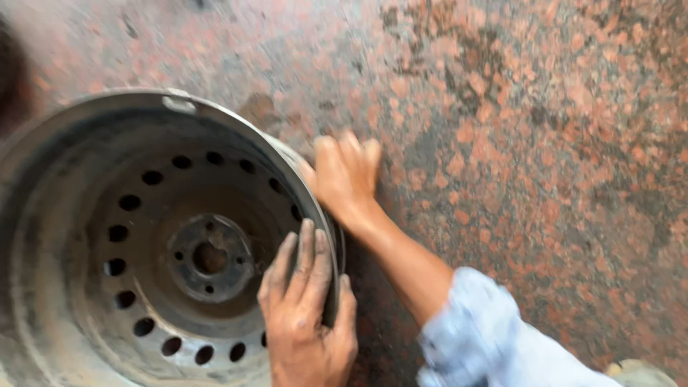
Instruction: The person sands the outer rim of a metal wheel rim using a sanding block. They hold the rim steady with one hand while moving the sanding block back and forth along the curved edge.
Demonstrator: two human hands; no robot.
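Steel wheel rim (143,244), grey and dusty, lying flat on a speckled red granite floor (545,143), toward the floor's left side in the head view. Ring of round holes surrounds the central hub (209,258). Left hand (308,315) grips the rim's right edge, fingers curled inside, thumb outside. Right hand (345,175), blurred, rests against the rim's outer wall with fingers extended and loosely spread, holding nothing; its forearm wears a pale blue sleeve (487,337), rolled up.
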